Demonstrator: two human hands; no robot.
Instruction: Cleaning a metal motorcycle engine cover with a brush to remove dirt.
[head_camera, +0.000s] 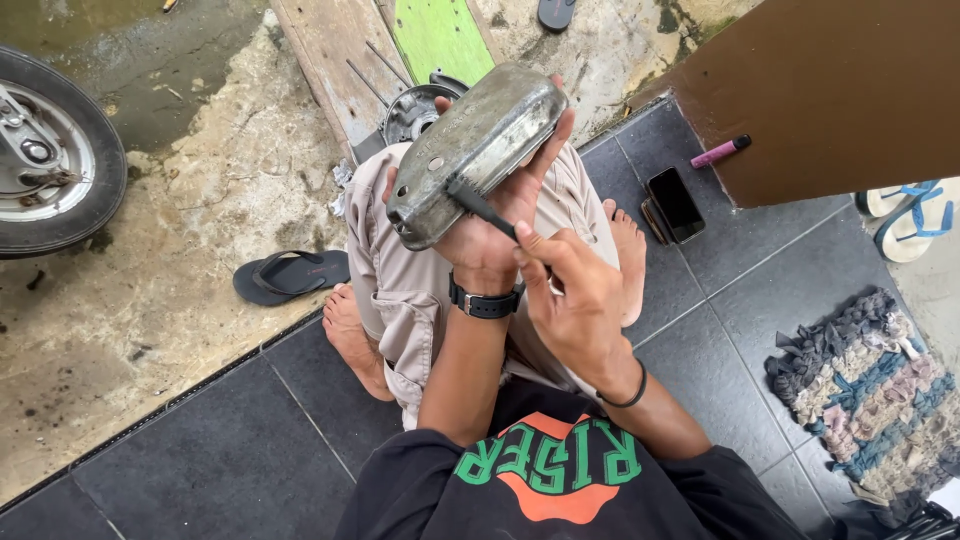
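A grey, dull metal engine cover (478, 150) with rounded corners and a screw hole near its lower end is held up over the person's lap, tilted with one long edge toward the camera. The left hand (487, 225) cups it from underneath, fingers wrapped around its far side, a black wristwatch (484, 302) on that wrist. The right hand (573, 300) is closed around a thin black-handled tool (484, 211), whose tip touches the cover's lower edge; a black band sits on that wrist.

The person sits on dark grey floor tiles (220, 460), knees bent in beige trousers (400, 290), feet bare. Just beyond the knees lies a round metal part (412, 112) on a wooden plank (330, 50). A black sandal (290, 275) lies on the rough concrete to the left, near a scooter wheel (50, 150). To the right, a black phone (675, 203) lies on the tiles beside a pink marker (720, 151), with a woven rag rug (870, 390) further off.
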